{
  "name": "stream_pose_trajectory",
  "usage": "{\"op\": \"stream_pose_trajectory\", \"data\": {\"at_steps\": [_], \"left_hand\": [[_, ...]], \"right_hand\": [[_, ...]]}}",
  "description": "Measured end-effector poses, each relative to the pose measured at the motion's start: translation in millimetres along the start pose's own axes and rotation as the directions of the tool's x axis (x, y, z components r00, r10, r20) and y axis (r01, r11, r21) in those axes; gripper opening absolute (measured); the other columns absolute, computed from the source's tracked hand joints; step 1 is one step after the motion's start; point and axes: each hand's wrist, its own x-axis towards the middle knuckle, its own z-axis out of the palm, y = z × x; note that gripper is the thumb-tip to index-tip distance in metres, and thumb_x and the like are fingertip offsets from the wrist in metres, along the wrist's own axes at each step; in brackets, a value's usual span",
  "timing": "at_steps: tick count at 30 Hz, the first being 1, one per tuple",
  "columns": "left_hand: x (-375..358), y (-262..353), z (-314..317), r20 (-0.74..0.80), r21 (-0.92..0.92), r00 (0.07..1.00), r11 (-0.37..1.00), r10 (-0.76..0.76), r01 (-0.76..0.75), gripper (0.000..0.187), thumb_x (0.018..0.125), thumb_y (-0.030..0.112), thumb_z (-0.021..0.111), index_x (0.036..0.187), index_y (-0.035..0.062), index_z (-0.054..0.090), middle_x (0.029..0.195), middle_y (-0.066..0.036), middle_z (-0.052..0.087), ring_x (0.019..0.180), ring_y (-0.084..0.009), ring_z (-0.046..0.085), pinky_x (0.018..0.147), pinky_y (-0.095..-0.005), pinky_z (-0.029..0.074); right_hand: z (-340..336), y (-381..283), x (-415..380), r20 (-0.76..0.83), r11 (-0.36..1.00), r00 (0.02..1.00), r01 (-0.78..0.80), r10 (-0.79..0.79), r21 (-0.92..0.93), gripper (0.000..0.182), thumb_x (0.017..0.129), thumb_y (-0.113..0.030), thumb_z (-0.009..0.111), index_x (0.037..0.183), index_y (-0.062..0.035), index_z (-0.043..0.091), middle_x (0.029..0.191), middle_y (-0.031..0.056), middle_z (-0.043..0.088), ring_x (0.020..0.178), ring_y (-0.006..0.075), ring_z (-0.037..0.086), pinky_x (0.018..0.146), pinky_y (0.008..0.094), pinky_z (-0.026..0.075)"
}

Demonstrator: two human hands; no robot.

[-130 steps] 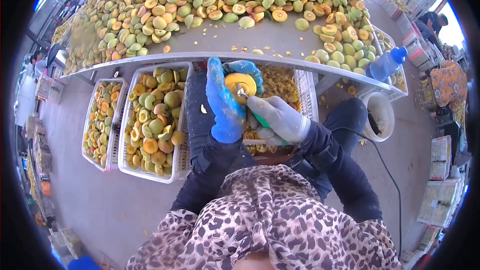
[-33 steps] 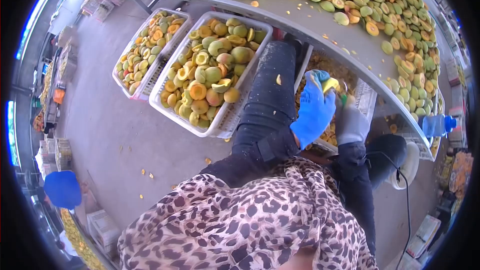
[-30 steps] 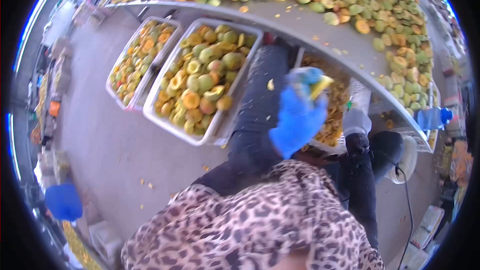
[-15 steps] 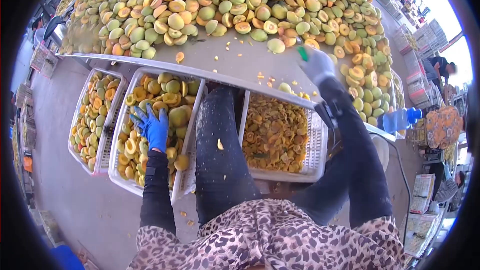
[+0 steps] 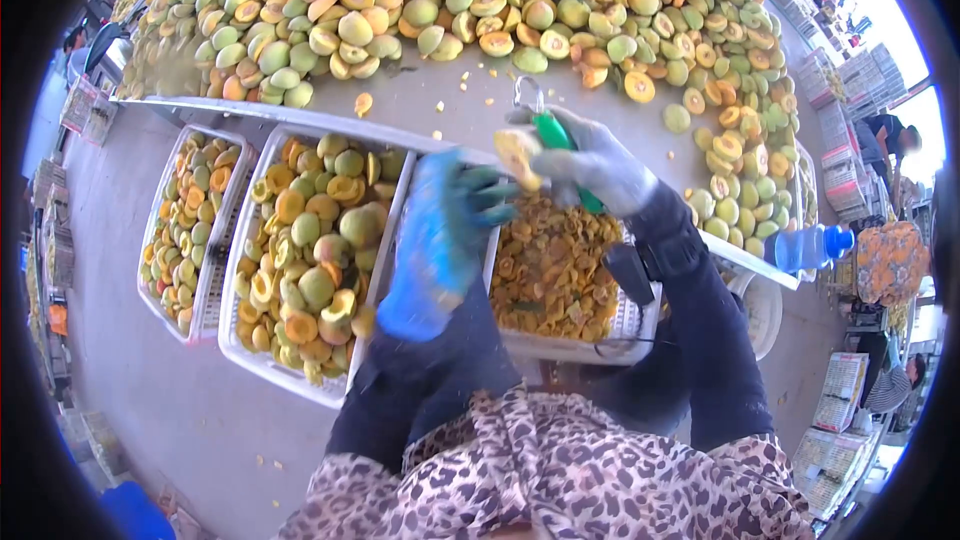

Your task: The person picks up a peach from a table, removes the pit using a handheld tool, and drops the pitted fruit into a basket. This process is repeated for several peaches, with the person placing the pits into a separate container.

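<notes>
My right hand (image 5: 605, 165), in a grey glove, is closed around a green-handled tool (image 5: 553, 135) with a metal loop (image 5: 528, 92) at its tip. A cut fruit half (image 5: 518, 154), seemingly a peach, is also held at its fingers. Facing it is my left hand (image 5: 435, 245) in a blue glove, smeared by motion. Its fingers look spread and point toward the fruit half; I see nothing in them. Both hands are near the front edge of the metal table (image 5: 440, 100), above a crate of orange-yellow fruit scraps (image 5: 555, 270).
Halved fruit (image 5: 350, 30) is heaped across the table's far side. To the left stand a white crate of fruit halves (image 5: 235, 340) and a narrower one (image 5: 150, 285). A water bottle (image 5: 805, 248) lies at the table's right edge. Another person (image 5: 880, 135) is bent over at far right.
My left hand has left the fruit crate and come right and up, near the right hand. My right hand has drawn back from the heap with a fruit half and the tool.
</notes>
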Motion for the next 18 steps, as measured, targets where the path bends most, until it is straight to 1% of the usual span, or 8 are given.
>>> {"op": "stream_pose_trajectory", "data": {"at_steps": [2,4,6,8,12,14,16,18], "left_hand": [[4,-38,3,0.272,-0.2,0.961,0.975,-0.04,0.097,0.028,0.093,0.033,0.053,0.106,0.008,0.055,0.104,-0.008,0.059,0.095,-0.0217,0.059,0.075,-0.0366,0.051],[0,-58,-1,0.154,-0.155,0.988,0.987,-0.023,0.047,0.033,0.093,0.035,0.053,0.112,0.0094,0.055,0.109,-0.006,0.059,0.095,-0.0206,0.059,0.077,-0.0365,0.051],[-13,-64,3,0.074,-0.147,0.994,0.985,-0.083,0.093,0.036,0.093,0.036,0.053,0.118,0.0096,0.053,0.115,-0.007,0.058,0.099,-0.0205,0.059,0.079,-0.0351,0.051],[-29,-72,12,-0.006,-0.145,0.991,0.981,-0.13,0.128,0.04,0.093,0.036,0.053,0.123,0.0098,0.05,0.121,-0.007,0.057,0.102,-0.0203,0.058,0.082,-0.0336,0.05],[-64,-83,38,0.269,-0.03,0.952,0.989,0.146,-0.143,0.045,0.095,0.033,0.05,0.128,0.0036,0.044,0.129,-0.011,0.053,0.113,-0.0209,0.055,0.093,-0.0304,0.046],[-74,-87,47,0.293,0.321,0.889,0.84,0.351,-0.437,0.039,0.095,0.03,0.049,0.122,0.0011,0.048,0.121,-0.013,0.057,0.108,-0.0227,0.057,0.093,-0.0314,0.047],[-76,-87,57,0.196,0.322,0.929,0.874,0.315,-0.364,0.036,0.096,0.031,0.046,0.113,0.0,0.052,0.111,-0.014,0.06,0.101,-0.0242,0.06,0.089,-0.0334,0.05],[-82,-86,66,0.021,-0.03,0.988,0.988,0.151,-0.151,0.036,0.097,0.034,0.043,0.104,0.0012,0.056,0.099,-0.012,0.063,0.09,-0.0247,0.063,0.082,-0.0356,0.053]], "right_hand": [[23,15,-32,-0.1,0.992,0.99,0.088,-0.097,-0.091,0.044,0.081,-0.017,0.065,0.12,-0.0031,0.053,0.083,0.0035,0.059,0.057,0.0093,0.054,0.052,0.0226,0.044],[29,29,-54,-0.197,0.964,0.957,0.172,-0.213,-0.205,0.038,0.083,-0.015,0.064,0.117,-0.003,0.053,0.081,0.0052,0.06,0.057,0.0138,0.056,0.052,0.025,0.045],[22,50,-80,-0.333,0.445,0.59,0.051,-0.736,-0.894,0.031,0.085,-0.024,0.065,0.107,-0.0038,0.054,0.088,0.0152,0.067,0.069,0.0297,0.066,0.057,0.0367,0.051],[41,47,-116,-0.403,0.532,0.64,0.012,-0.655,-0.846,0.027,0.089,-0.026,0.061,0.102,-0.0039,0.054,0.077,0.0218,0.063,0.069,0.037,0.063,0.057,0.0419,0.05],[76,60,-148,-0.407,0.688,0.789,0.026,-0.46,-0.726,0.024,0.093,-0.029,0.055,0.089,-0.0046,0.053,0.064,0.0209,0.059,0.06,0.0395,0.061,0.052,0.0464,0.045],[79,68,-150,-0.445,0.743,0.785,0.029,-0.431,-0.668,0.026,0.094,-0.028,0.053,0.086,-0.0033,0.054,0.064,0.0215,0.06,0.06,0.04,0.06,0.051,0.0472,0.045],[84,66,-157,-0.44,0.779,0.803,0.048,-0.403,-0.625,0.027,0.094,-0.027,0.052,0.086,-0.0014,0.056,0.065,0.0229,0.059,0.06,0.0403,0.06,0.052,0.0462,0.045],[87,67,-163,-0.379,0.882,0.853,0.178,-0.36,-0.436,0.028,0.095,-0.026,0.051,0.089,0.0005,0.059,0.066,0.0235,0.059,0.061,0.0384,0.061,0.053,0.0425,0.045]]}}
